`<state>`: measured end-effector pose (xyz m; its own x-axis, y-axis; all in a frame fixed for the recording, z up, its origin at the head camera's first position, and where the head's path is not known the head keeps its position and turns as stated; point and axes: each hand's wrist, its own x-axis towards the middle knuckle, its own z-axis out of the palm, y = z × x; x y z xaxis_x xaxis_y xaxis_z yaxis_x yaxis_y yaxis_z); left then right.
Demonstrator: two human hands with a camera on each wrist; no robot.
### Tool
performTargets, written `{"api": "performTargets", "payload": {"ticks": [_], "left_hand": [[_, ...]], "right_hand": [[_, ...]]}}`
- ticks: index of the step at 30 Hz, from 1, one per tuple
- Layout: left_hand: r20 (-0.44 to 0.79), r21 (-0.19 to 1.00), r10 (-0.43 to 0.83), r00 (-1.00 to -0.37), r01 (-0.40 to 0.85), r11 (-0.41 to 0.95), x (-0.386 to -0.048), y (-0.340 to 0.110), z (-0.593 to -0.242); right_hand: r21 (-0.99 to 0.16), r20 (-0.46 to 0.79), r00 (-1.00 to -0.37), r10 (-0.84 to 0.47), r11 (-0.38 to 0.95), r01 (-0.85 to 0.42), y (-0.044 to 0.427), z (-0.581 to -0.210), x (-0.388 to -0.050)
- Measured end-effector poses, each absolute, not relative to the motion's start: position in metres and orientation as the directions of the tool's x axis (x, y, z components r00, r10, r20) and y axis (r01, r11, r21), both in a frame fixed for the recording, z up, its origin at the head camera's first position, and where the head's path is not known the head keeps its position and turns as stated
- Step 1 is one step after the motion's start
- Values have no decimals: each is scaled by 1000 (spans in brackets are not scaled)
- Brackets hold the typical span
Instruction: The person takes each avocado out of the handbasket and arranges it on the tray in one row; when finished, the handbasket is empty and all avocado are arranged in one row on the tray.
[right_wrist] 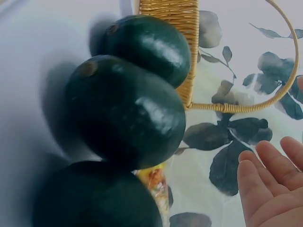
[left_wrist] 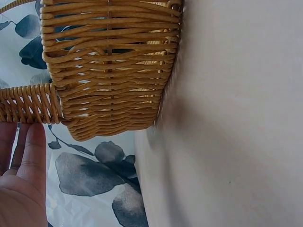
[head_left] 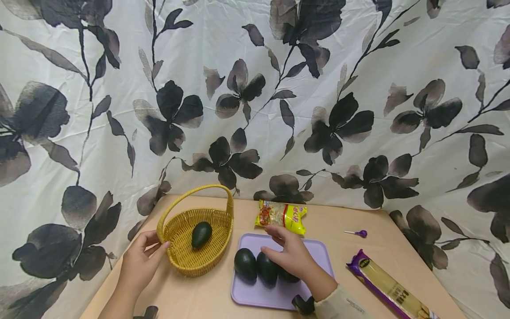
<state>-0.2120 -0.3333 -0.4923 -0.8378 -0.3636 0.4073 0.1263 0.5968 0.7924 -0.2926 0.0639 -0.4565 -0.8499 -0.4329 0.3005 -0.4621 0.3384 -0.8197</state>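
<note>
In the head view, a yellow wicker basket (head_left: 197,266) with a tall handle stands on the left and holds one dark green avocado (head_left: 201,235). My left hand (head_left: 141,259) grips the foot of the handle at the basket's left side; the left wrist view shows fingers (left_wrist: 34,146) against the woven handle (left_wrist: 28,101). A lilac tray (head_left: 271,301) carries three avocados (head_left: 245,265) in a row, the rightmost partly hidden. Over them hovers my right hand (head_left: 292,257), fingers spread and holding nothing. The right wrist view shows that hand (right_wrist: 274,189) apart from the glossy avocados (right_wrist: 128,113).
Behind the tray lies a yellow snack packet (head_left: 280,215). To the right are a purple lollipop (head_left: 360,233) and a long purple-edged noodle packet (head_left: 388,285). A floral cloth (head_left: 279,146) hangs along the back edge of the peach table (head_left: 215,292).
</note>
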Motion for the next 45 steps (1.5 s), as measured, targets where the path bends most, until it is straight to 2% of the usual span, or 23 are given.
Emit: {"api": "performTargets", "payload": {"ticks": [11, 20, 35, 39, 45], "left_hand": [[400, 794, -363, -841, 121, 595, -212, -333, -493], [412, 789, -355, -839, 133, 600, -213, -332, -494], [408, 797, -360, -839, 134, 589, -215, -332, -495], [412, 790, -362, -836, 130, 599, -214, -333, -495], [417, 792, -355, -837, 143, 594, -212, -333, -495]], "right_hand": [[-788, 281, -818, -502, 366, -495, 34, -447, -304], [-806, 249, -804, -540, 344, -481, 12, -443, -304], [-797, 272, -758, -593, 303, -523, -39, -445, -316], [-774, 261, -738, -622, 322, -545, -54, -444, -319], [-758, 196, -752, -629, 390, -523, -76, -444, -322]]}}
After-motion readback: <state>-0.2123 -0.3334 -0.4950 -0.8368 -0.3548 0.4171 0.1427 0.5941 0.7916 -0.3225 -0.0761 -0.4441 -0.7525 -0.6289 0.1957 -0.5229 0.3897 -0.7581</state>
